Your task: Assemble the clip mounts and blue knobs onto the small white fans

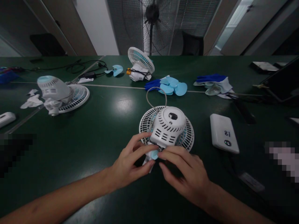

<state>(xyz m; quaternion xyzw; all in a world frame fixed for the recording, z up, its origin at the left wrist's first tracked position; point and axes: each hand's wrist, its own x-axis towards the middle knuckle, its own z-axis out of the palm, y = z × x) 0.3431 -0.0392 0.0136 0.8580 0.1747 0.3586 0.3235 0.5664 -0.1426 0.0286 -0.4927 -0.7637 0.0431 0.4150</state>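
Observation:
A small white fan [169, 124] lies grille down on the dark green table, its vented motor housing facing up and a cable looping out behind it. At its near edge is a small light-blue knob [154, 154] on a white part. My left hand [134, 158] has its thumb and fingers closed around this knob piece, with one finger against the housing. From the right, my right hand [184, 171] touches the same piece with its fingertips, thumb a little apart below. The fingers partly hide the joint between knob piece and housing.
Another fan [56, 90] lies at the left, and a third [140, 63] sits at the back. Light-blue blades [173, 86] rest beyond the near fan, blue-and-white gloves [215, 83] at the back right. A white power bank [224, 133] lies to the right. Black cables [79, 67] run across the back left.

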